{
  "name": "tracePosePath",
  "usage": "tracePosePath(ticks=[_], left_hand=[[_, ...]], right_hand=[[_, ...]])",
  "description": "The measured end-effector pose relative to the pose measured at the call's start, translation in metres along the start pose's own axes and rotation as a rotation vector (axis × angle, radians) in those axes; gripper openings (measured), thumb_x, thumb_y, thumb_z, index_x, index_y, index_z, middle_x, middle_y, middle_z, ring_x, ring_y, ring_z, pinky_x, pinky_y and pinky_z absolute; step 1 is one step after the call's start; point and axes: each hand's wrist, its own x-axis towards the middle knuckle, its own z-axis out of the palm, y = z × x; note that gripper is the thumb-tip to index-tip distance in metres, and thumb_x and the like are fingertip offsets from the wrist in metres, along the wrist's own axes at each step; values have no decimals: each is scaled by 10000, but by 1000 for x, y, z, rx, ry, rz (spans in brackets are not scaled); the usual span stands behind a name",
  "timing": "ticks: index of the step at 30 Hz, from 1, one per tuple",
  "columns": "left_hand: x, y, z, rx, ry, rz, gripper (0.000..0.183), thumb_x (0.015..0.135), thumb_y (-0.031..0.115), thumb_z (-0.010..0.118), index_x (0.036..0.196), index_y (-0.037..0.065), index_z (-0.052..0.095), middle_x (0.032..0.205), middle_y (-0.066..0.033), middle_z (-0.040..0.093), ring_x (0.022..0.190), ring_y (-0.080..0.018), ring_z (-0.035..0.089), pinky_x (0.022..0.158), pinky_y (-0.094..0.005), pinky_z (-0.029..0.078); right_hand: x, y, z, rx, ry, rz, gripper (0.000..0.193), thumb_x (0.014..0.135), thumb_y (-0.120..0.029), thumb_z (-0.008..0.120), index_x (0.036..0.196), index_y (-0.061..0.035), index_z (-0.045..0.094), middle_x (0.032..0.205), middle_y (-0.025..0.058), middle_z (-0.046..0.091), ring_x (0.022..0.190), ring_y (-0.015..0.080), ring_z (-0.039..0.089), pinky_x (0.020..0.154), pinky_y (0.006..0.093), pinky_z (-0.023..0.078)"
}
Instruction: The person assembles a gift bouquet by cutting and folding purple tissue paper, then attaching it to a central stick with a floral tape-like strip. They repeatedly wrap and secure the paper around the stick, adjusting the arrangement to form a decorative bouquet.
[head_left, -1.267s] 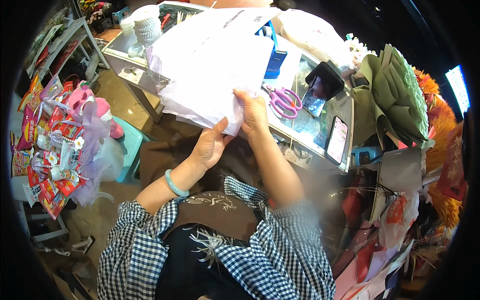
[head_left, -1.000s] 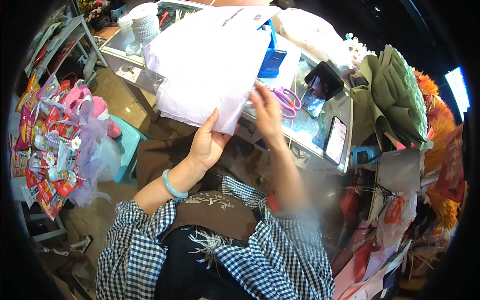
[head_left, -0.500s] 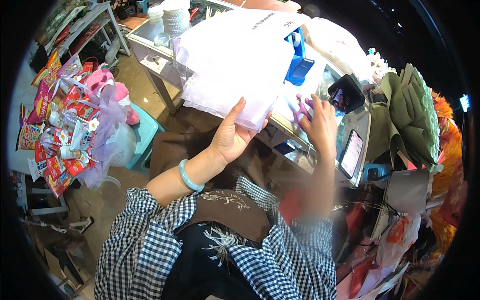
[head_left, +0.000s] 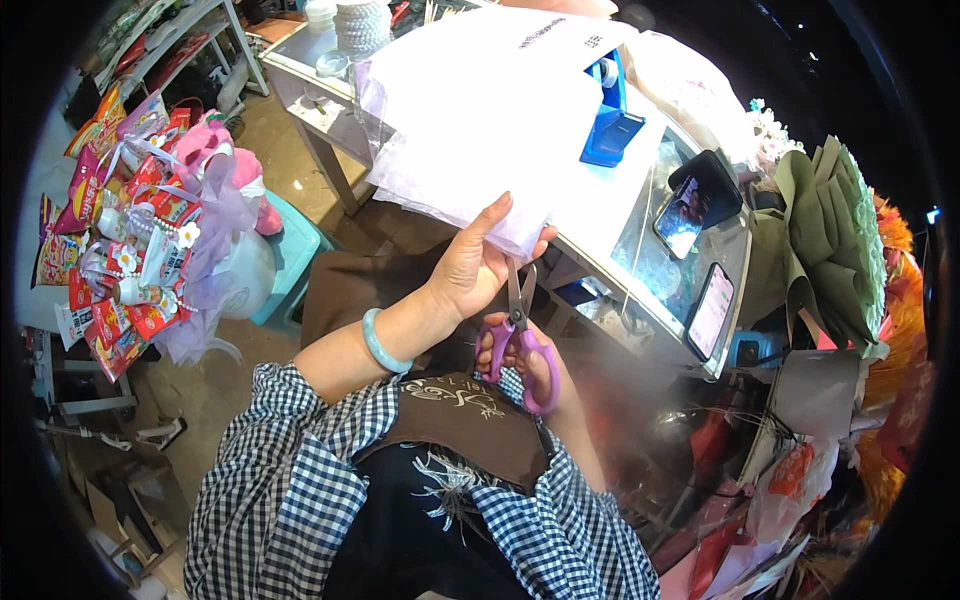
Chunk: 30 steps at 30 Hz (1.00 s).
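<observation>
My left hand point(head_left: 470, 270) pinches the lower corner of a large pale lilac wrapping sheet point(head_left: 440, 195), thumb on top. The sheet is thin and part see-through, and it spreads over the table, washed out by bright light. In my right hand point(head_left: 556, 368) is a pair of scissors point(head_left: 518, 316) with purple handles. Fingers go through the handle loops. The blades point up and stand apart, their tips just below the sheet's corner by my left fingers; whether they touch it I cannot tell.
A blue tape dispenser point(head_left: 612, 135) and two phones point(head_left: 709, 312) lie on the glass-topped table point(head_left: 640, 240). Spools of ribbon point(head_left: 360, 30) stand at its far left. A bouquet of snack packets point(head_left: 130, 250) rests left, by a turquoise stool point(head_left: 290, 240). Olive wrapping paper point(head_left: 810, 230) stands right.
My right hand has picked the scissors up off the table and brought them down and left to the sheet's corner, blades apart. My left hand keeps its hold on the sheet.
</observation>
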Motion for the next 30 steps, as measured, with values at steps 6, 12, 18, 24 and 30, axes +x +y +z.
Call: tracePosePath(ticks=[6,12,18,24,30], left_hand=[[-2,-1,0,-31,45,23,549,869,266,656,1253,-48,420,1189,-201,553,1080,-323,579,944,-377,482],[2,-9,-6,72,171,16,423,896,228,624,1209,-18,481,1150,-135,586,1019,-252,600,918,-361,485],[-4,-11,-9,249,189,-110,353,899,275,621,1138,27,548,1020,-82,621,905,-182,612,712,-291,540],[-4,-12,-3,357,191,-62,386,910,398,583,1087,55,578,906,-67,625,782,-151,593,634,-261,515],[-3,-15,-9,486,267,19,410,937,439,517,1032,51,611,864,-61,649,733,-145,601,679,-264,470]], right_hand=[[7,-5,-1,-41,31,-96,738,827,-515,607,1298,17,408,1043,88,553,899,171,597,792,312,509],[7,-2,1,46,37,-145,705,871,-520,544,1314,7,390,1057,93,558,913,181,596,800,327,510],[16,2,-1,180,42,-236,638,911,-515,479,1308,-21,404,1072,94,576,922,194,588,820,325,486],[19,6,11,250,39,-348,643,912,-560,445,1285,-37,426,984,49,548,848,153,531,767,272,421],[14,4,24,358,91,-294,705,872,-598,498,1275,-24,427,865,19,486,691,110,444,620,233,351]])
